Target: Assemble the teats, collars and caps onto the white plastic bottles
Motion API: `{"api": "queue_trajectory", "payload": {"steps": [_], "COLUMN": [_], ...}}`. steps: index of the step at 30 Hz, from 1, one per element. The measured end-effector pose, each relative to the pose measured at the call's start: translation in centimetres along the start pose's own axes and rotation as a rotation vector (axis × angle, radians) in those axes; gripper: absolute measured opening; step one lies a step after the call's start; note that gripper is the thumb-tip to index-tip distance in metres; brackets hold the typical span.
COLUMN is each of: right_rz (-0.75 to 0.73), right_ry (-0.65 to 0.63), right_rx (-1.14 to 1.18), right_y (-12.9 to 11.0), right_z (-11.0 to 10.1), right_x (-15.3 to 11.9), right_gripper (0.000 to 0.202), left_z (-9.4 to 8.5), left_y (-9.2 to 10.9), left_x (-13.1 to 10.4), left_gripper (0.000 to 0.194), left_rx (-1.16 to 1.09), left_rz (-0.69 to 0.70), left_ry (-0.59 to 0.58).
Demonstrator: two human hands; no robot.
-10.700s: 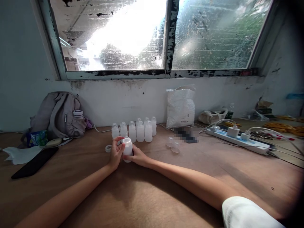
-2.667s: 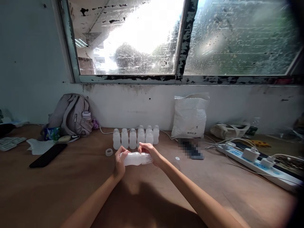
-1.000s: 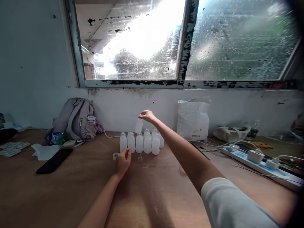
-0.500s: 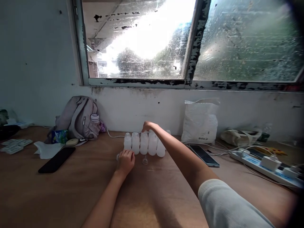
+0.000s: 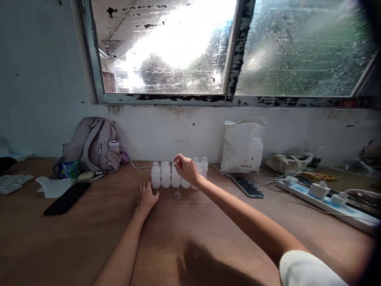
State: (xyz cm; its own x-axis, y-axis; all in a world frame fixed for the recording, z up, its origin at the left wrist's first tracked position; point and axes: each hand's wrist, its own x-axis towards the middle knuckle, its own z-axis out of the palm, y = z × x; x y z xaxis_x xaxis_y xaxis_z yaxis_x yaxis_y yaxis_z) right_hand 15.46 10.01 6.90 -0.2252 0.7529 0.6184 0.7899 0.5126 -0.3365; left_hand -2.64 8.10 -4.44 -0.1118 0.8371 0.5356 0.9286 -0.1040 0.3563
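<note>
Several frosted white plastic bottles [image 5: 166,176] stand upright in a close row on the wooden table, with more partly visible behind at the right. My right hand [image 5: 187,167] is over the middle of the row, its thumb and fingertips pinched together; whatever they hold is too small or hidden to make out. Just in front of the leftmost bottle, my left hand [image 5: 147,197] rests on the table with its thumb spread away from the fingers. A small clear plastic piece [image 5: 177,194] lies before the middle bottle.
A black phone [image 5: 67,198], white tissue [image 5: 53,186] and grey backpack [image 5: 95,145] are on the left. To the right are a white plastic bag [image 5: 242,147], another phone [image 5: 246,185] and a power strip [image 5: 327,204] with cables. The wall and window rise behind.
My right hand has drawn back from behind the row to above its middle, fingers pinched. My left hand has shifted slightly left and its thumb has spread. The view has turned a little right.
</note>
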Motion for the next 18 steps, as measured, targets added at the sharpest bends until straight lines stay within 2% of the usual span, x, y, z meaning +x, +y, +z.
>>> {"api": "queue_trajectory", "payload": {"steps": [1,3,6,9,12,15,18], "right_rz": [-0.074,-0.130,-0.078,-0.044,-0.122,-0.188,-0.195], "right_ry": [-0.003,-0.022,-0.030,-0.067,-0.140,-0.197,-0.208], "right_rx": [0.008,-0.013,-0.078,-0.085,-0.075,-0.079,-0.041], "right_y": [0.2,1.2,3.1,4.3,4.3,3.9,3.9], "right_z": [0.5,2.0,4.1,5.1,5.0,4.7,4.5], "right_x": [-2.2,-6.1,-10.0,-11.2,-11.4,-11.5,-11.7], "right_gripper": [0.017,0.013,0.011,0.021,0.013,0.013,0.019], "left_z": [0.0,-0.2,-0.4,-0.3,-0.1,0.0,-0.2], "left_y": [0.0,0.2,0.5,0.5,0.3,0.5,1.5], "left_x": [-0.1,-0.2,-0.4,-0.6,-0.6,-0.3,-0.3], "left_gripper": [0.025,0.027,0.032,0.032,0.025,0.018,0.020], "left_rx": [0.013,0.036,0.056,0.055,0.018,-0.080,-0.214], "left_rz": [-0.024,-0.064,-0.116,-0.167,-0.178,-0.092,0.078], "left_ry": [0.001,0.012,0.031,0.035,0.042,0.055,0.067]}}
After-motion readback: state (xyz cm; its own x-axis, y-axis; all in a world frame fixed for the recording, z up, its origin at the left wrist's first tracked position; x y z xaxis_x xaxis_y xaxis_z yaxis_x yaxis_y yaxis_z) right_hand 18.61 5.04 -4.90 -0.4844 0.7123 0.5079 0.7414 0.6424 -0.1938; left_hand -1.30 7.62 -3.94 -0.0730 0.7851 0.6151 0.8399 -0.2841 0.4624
